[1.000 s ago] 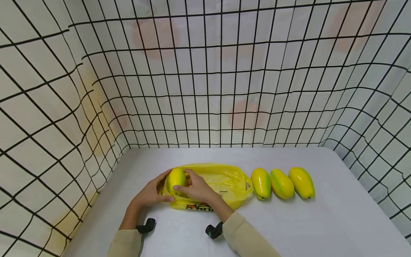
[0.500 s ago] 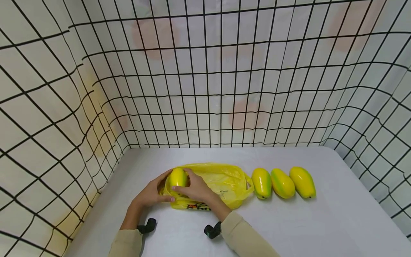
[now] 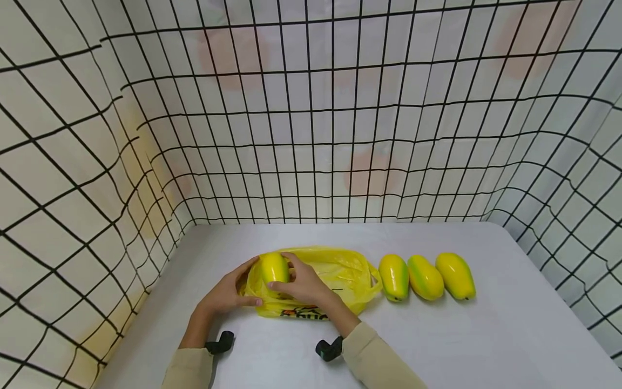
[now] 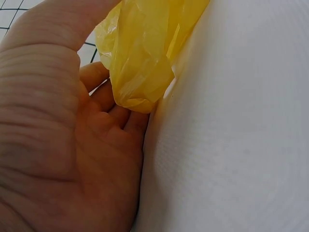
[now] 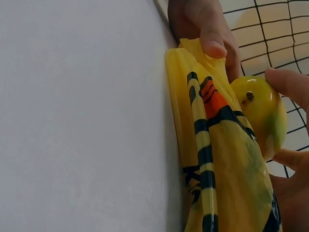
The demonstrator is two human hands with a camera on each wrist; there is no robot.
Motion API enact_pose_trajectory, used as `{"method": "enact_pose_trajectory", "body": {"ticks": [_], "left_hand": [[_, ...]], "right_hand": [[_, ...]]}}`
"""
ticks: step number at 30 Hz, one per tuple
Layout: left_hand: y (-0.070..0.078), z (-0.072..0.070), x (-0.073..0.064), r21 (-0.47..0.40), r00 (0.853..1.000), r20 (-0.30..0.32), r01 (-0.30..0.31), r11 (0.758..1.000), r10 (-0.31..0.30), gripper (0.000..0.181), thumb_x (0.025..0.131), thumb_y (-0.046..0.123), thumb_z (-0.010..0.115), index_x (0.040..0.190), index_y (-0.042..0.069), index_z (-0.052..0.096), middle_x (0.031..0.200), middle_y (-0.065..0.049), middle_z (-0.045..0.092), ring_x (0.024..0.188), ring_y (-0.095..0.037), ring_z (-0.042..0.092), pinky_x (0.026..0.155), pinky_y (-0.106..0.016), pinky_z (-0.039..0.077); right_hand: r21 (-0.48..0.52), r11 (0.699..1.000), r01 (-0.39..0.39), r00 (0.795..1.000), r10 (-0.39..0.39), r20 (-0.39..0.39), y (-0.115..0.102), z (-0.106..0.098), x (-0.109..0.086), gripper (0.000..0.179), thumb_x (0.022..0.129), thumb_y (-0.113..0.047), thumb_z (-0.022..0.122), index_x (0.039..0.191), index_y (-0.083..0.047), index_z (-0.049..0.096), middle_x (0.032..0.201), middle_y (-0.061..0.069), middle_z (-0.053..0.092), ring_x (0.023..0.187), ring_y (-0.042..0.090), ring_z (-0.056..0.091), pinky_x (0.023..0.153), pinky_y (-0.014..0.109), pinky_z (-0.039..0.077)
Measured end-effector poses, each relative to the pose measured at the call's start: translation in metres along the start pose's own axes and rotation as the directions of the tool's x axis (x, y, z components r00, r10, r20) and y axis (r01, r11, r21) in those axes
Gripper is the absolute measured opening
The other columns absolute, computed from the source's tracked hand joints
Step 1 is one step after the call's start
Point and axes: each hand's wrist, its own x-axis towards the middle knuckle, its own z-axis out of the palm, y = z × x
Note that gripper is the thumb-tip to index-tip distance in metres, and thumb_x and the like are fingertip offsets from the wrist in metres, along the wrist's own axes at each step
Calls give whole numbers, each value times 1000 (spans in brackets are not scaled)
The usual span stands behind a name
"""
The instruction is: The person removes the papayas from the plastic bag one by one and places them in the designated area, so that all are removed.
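Note:
A yellow plastic bag with dark print lies on the white table, its mouth spread wide. Over its left part, a yellow mango is pinched by my right hand, thumb on the near side and fingers on the far side. The right wrist view has the mango's stem end and a green patch low on it, just past the bag's printed wall. My left hand holds the left end of the bag, thumb toward me; in the left wrist view its fingers cup the crumpled film.
Three more mangoes stand in a row right of the bag: one beside the bag handle, a middle mango and a right mango. Black wire mesh over pale sheeting rises behind and at both sides of the table.
My right hand has shifted slightly right with the mango, which now sits a little farther from my left hand. The left hand, bag and other mangoes stay about where they were.

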Motion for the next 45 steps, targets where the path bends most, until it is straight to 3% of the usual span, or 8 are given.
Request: {"method": "enact_pose_trajectory", "body": {"ticks": [12, 25, 34, 45], "left_hand": [[4, 1, -2, -24, 1000, -5, 30, 999, -30, 90, 81, 46, 75, 154, 30, 25, 160, 1, 27, 148, -28, 27, 119, -53, 24], [3, 1, 0, -15, 998, -7, 67, 998, -67, 86, 82, 49, 73, 152, 36, 27, 160, 1, 28, 148, -28, 27, 120, -53, 23], [3, 1, 0, -8, 997, -17, 70, 997, -71, 83, 82, 50, 72, 152, 35, 29, 159, 0, 30, 147, -27, 29, 119, -50, 26], [6, 1, -1, -3, 997, -13, 76, 997, -76, 84, 82, 50, 72, 152, 33, 29, 159, 0, 29, 147, -27, 28, 120, -51, 25]], "right_hand": [[20, 999, -30, 999, 30, -11, 8, -16, -15, 88, 80, -57, 71, 152, -32, 26, 142, 7, 49, 119, 26, 57, 91, 42, 55], [-7, 997, -76, 997, 76, -30, 16, -36, -25, 86, 79, -59, 71, 150, -40, 26, 143, 7, 48, 120, 28, 55, 87, 41, 56], [-59, 997, -51, 998, 48, -48, 16, -52, -35, 88, 79, -61, 70, 151, -37, 26, 148, 7, 43, 119, 29, 56, 92, 43, 55], [-75, 997, -30, 998, 25, -63, 19, -70, -45, 85, 78, -60, 71, 149, -43, 27, 152, -1, 38, 119, 29, 56, 92, 45, 54]]}}
